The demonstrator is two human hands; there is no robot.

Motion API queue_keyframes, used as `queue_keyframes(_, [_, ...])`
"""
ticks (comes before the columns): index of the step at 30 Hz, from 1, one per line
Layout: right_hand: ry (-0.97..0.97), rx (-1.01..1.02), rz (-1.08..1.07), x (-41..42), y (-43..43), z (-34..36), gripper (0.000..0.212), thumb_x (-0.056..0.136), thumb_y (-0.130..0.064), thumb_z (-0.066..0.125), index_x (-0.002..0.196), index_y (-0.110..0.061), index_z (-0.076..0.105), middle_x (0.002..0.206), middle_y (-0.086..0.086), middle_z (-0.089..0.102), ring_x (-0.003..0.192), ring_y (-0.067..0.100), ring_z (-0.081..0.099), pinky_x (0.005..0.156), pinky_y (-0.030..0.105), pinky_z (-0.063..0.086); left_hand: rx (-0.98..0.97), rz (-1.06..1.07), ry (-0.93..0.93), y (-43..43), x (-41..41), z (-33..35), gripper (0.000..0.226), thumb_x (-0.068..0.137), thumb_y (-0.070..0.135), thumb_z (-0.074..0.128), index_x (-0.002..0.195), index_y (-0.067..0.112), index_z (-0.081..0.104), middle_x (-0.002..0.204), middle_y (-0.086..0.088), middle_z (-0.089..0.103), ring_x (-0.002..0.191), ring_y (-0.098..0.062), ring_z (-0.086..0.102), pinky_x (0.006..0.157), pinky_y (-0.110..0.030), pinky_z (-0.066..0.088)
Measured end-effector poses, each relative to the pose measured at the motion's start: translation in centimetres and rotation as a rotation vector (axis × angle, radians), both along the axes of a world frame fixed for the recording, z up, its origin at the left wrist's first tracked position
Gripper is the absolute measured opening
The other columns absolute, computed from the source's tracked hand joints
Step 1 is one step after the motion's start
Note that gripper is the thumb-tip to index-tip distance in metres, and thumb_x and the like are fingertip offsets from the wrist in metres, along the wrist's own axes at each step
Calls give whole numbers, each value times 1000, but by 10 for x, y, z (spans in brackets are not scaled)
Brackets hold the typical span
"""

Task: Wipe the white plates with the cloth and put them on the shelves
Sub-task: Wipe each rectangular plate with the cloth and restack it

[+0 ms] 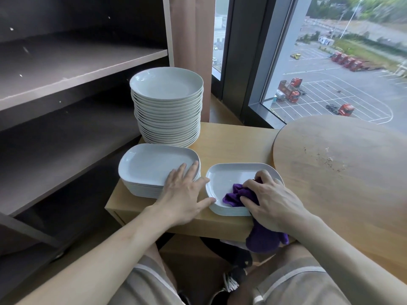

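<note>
head view: fingers of right hand (273,203) clutch purple cloth (234,194) on white plate (226,177); left hand (182,194) rests, fingers spread.

Illumination: daylight only, entering through the window (343,69) at upper right. The outdoor view is bright and slightly washed out towards the top edge. The shelves (72,60) at left are dim, with deep shadow under each board. The plates (166,84) show a cool bluish cast, with soft highlights on the rims. The bench (233,142) is evenly lit and its shadows are soft. Wide-angle distortion bends the window frames and shelf edges near the borders. Focus is sharp at centre and softer in the corners.
</note>
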State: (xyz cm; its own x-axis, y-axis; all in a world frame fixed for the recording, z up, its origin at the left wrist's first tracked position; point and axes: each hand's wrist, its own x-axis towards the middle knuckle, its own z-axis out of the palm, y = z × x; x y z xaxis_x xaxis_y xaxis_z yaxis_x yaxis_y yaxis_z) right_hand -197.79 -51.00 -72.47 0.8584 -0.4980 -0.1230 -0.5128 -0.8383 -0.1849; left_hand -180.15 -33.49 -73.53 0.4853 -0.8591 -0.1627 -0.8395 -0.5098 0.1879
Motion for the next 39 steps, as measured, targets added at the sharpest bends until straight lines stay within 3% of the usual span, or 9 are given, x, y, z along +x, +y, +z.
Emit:
queue_keyframes(5, [-25,-28,56,1,1,0,33,100,-59,41,119,-41,60,122,-12,41,103,19,48,89,35,46,-45,27,-19,-5,-5,0,65,93,71,48,147,35,45,172,-3,3,156,-31,5,126,-47,9])
queue_keyframes(12, [15,-104,160,30,16,4,21,97,-47,50,110,-32,58,109,-8,41,89,23,46,80,39,47,-73,58,2,-8,-3,5,70,89,71,57,146,33,46,172,2,9,156,-28,10,125,-43,13])
queue_keyframes(16, [46,-55,205,58,23,6,24,93,-46,57,110,-30,57,111,-5,43,94,25,48,82,40,47,-88,63,26,-7,-2,4,69,88,68,62,146,33,47,172,4,8,156,-27,10,125,-42,12])
queue_keyframes(20, [40,-13,168,81,24,7,33,87,-44,67,114,-28,57,115,-5,44,100,22,48,81,35,45,-89,63,55,-9,-2,5,67,88,68,62,142,32,50,172,2,8,157,-28,9,126,-46,11])
queue_keyframes(25, [-11,-63,35,97,25,6,34,87,-46,64,111,-25,54,112,-2,45,99,25,53,78,35,45,-70,68,55,-11,-3,6,71,89,68,60,146,27,48,172,1,7,157,-29,8,126,-47,10])
queue_keyframes(29, [-30,-101,-59,103,29,3,39,89,-48,63,117,-23,52,118,2,46,102,29,55,82,39,47,-102,74,53,-12,-3,4,75,90,65,62,150,26,42,172,1,8,157,-29,9,126,-48,10])
queue_keyframes(33, [5,-37,-40,105,23,4,51,92,-44,61,139,-32,47,139,-1,42,114,32,55,86,39,48,-152,85,80,-12,-4,2,84,88,61,68,154,28,27,171,0,11,157,-31,9,126,-49,10])
queue_keyframes(36, [59,-13,-17,109,16,8,36,93,-48,57,124,-30,61,113,-4,50,109,27,54,80,36,44,-161,80,82,-13,-5,2,73,89,62,64,148,32,33,171,-2,12,156,-32,8,125,-51,10])
queue_keyframes(39, [51,-10,-24,112,15,10,36,93,-49,57,122,-28,62,107,-4,51,106,25,53,80,35,45,-166,75,90,-12,-5,1,66,92,62,61,147,35,36,171,-4,11,156,-32,7,125,-51,9])
